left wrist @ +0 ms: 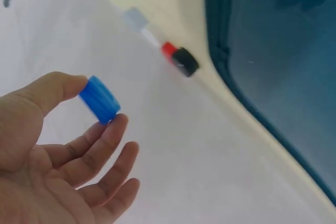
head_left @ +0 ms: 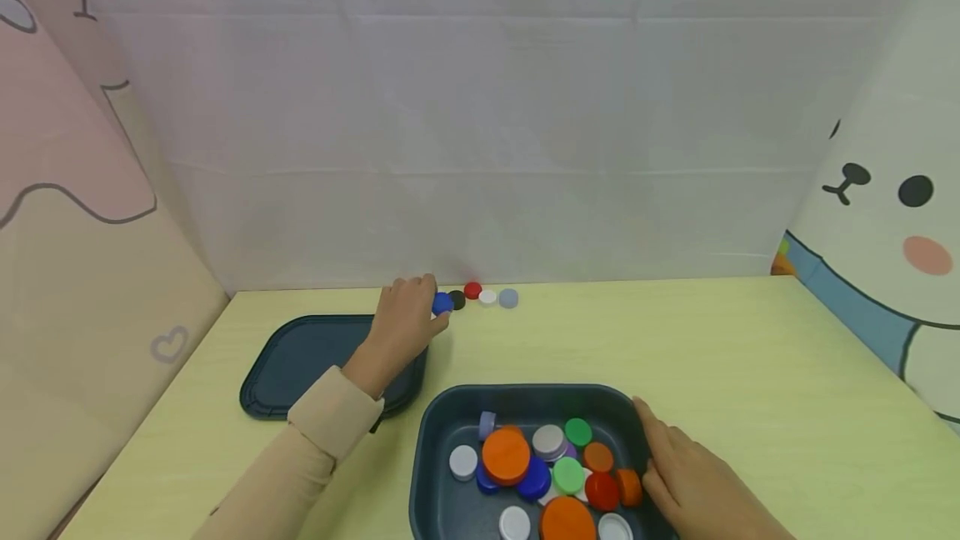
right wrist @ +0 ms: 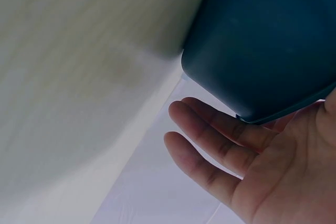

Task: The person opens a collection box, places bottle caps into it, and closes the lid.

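Note:
My left hand (head_left: 405,315) is at the back of the table, just past the right corner of a flat dark tray (head_left: 315,361). Between thumb and fingertips it pinches a blue bottle cap (left wrist: 101,99). Right beside that cap, a black cap (head_left: 457,300), a red cap (head_left: 472,290), a white cap (head_left: 487,297) and a pale blue cap (head_left: 508,298) form a row. My right hand (head_left: 693,477) holds the right rim of a deep dark bin (head_left: 431,440), thumb over the edge. In the right wrist view its other fingers stretch loosely under the bin's outer wall.
Several mixed caps lie heaped in the bin, among them a large orange cap (head_left: 506,455), a green cap (head_left: 578,431) and a red cap (head_left: 602,492). A white cloth (head_left: 510,148) hangs behind the table's back edge, with printed cloth (head_left: 862,215) at the sides.

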`<action>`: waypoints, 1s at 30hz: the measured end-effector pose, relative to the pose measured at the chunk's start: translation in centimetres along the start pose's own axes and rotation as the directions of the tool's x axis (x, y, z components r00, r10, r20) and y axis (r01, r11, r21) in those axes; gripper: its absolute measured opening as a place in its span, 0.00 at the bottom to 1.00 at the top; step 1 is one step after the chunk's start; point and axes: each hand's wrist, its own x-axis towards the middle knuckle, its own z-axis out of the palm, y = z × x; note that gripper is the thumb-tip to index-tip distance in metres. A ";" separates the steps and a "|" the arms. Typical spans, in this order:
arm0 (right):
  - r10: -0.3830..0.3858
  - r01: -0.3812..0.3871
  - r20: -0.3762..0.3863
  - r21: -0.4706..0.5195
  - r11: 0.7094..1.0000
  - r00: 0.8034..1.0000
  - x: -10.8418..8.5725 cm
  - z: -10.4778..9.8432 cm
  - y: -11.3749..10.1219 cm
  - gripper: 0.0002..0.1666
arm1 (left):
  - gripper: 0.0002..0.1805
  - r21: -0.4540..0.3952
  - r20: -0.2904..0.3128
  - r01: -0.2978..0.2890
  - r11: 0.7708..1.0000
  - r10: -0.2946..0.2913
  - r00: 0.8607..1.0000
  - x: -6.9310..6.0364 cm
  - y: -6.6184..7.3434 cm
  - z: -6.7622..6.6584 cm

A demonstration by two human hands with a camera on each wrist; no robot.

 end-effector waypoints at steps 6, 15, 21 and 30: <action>0.001 -0.001 -0.002 0.001 1.000 1.000 0.0 0.0 0.0 0.39 | 0.19 -0.010 -0.046 -0.059 0.998 0.059 0.997 -2.7 1.3 -1.6; -0.017 0.017 -0.025 -0.002 1.000 1.000 -0.1 0.0 0.0 0.39 | 0.20 -0.002 -0.031 -0.135 0.991 0.135 0.990 -7.3 3.7 -3.7; -0.002 0.002 0.003 0.005 1.000 1.000 0.0 -0.1 0.0 0.39 | 0.21 -0.014 0.115 -0.195 0.981 0.196 0.974 -10.2 4.8 -4.4; -0.008 0.008 -0.008 -0.002 1.000 1.000 0.0 0.0 0.0 0.40 | 0.25 0.028 0.315 -0.325 0.945 0.300 0.900 -12.7 5.5 -2.8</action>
